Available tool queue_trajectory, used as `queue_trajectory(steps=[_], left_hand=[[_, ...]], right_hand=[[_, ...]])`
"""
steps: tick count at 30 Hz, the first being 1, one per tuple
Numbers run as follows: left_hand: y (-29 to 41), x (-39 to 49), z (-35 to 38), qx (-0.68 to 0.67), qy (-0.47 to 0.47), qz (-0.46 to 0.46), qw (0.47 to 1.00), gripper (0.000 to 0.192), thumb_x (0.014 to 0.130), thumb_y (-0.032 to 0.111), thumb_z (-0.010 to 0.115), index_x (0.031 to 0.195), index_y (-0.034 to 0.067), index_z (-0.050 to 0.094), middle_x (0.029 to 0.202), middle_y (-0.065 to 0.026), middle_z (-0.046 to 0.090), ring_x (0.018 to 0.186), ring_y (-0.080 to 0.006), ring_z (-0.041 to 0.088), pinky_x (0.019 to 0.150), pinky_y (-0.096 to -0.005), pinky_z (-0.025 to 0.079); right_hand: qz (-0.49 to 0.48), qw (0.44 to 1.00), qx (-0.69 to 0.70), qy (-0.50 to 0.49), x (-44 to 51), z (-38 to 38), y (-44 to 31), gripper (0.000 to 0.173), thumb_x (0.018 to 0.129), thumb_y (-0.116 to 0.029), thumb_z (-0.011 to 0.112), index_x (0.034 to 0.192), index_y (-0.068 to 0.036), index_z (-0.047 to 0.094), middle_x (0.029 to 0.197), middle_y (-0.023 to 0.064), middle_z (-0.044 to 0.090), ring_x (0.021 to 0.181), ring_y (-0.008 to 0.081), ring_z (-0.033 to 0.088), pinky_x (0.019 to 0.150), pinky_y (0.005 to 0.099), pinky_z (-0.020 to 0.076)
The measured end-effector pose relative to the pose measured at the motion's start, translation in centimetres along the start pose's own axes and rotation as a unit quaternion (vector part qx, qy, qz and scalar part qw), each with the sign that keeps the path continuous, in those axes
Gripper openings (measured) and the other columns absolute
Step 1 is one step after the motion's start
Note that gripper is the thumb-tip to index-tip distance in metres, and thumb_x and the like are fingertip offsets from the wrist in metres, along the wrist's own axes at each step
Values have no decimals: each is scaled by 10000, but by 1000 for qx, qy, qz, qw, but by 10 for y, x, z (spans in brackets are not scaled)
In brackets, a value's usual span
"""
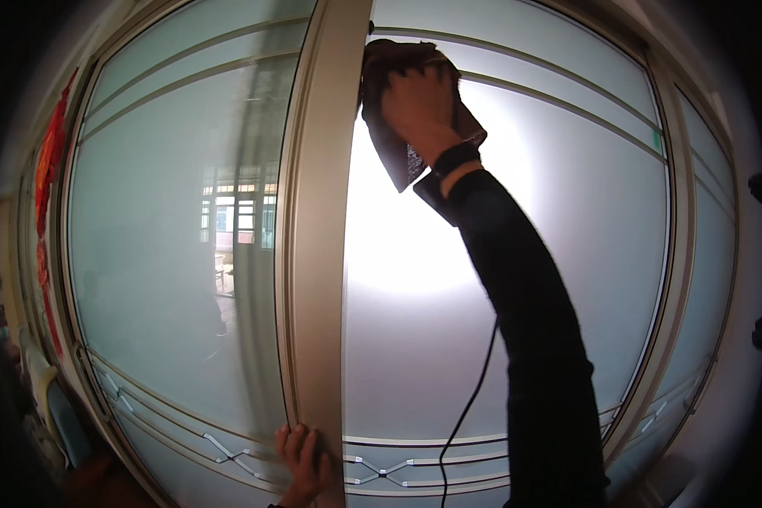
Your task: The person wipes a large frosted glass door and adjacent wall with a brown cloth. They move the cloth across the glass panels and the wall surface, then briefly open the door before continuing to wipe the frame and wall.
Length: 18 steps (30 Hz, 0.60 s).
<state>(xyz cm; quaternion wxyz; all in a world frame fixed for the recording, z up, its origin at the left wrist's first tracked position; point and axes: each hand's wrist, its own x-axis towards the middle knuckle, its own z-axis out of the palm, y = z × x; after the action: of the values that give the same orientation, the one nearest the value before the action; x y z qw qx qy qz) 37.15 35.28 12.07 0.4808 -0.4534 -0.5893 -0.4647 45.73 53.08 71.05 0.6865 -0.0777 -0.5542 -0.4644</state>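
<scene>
A dark brown cloth [381, 136] is spread under my right hand [419, 105], which presses it against the upper left part of a frosted glass door panel [413, 355]. The cloth reaches the panel's left edge, beside a beige metal door frame [320, 209]. Low in the view, my left hand [301, 460] rests with its fingers apart on that frame's edge, where it meets the left glass panel [165, 254]. Nothing shows in the left hand. A dark band sits on my right wrist, and a black sleeve covers the arm.
A thin black cable [476, 387] hangs beside my right arm. Metal trim strips [419, 461] cross both panels. Red hanging decoration [47, 178] is at the far left, above a pale and grey object [63, 413] I cannot make out. The left glass reflects windows.
</scene>
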Motion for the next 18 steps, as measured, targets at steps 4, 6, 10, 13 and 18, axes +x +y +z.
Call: queue_trajectory(steps=[4,6,10,13,18], left_hand=[[1,0,0,10,12,3,1000,488,894,217,559,1338,19,510,1433,-206,408,1375,-460,287,1128,-616,204],[4,0,-3,16,-11,-12,1000,483,906,230,554,1342,27,509,1432,-197,407,1377,-452,289,1129,-606,212],[12,1,-15,25,-39,-34,998,494,896,204,602,1354,44,509,1430,-178,412,1370,-438,301,1137,-573,224],[10,3,-20,21,-69,-39,997,574,844,168,660,1379,47,491,1450,-182,392,1386,-415,287,1144,-527,235],[3,7,-7,-12,-9,-11,1000,550,830,174,655,1353,67,521,1436,-162,409,1386,-413,285,1149,-553,217]], right_hand=[[-71,996,14,55,-27,13,112,214,854,-235,577,757,-87,697,779,118,677,745,312,650,620,448,509],[3,999,-43,32,-60,2,192,224,872,-261,601,717,-134,700,623,55,623,573,220,627,499,379,492],[89,957,-219,-169,-155,-52,340,241,909,-298,575,882,-84,683,729,88,619,639,241,592,597,400,469],[178,923,-205,-272,-213,-85,389,247,900,-299,589,930,-68,671,803,115,615,718,270,583,666,432,445],[208,914,-154,-314,-268,-110,341,289,885,-301,612,1008,-42,650,927,159,609,850,319,569,781,484,406]])
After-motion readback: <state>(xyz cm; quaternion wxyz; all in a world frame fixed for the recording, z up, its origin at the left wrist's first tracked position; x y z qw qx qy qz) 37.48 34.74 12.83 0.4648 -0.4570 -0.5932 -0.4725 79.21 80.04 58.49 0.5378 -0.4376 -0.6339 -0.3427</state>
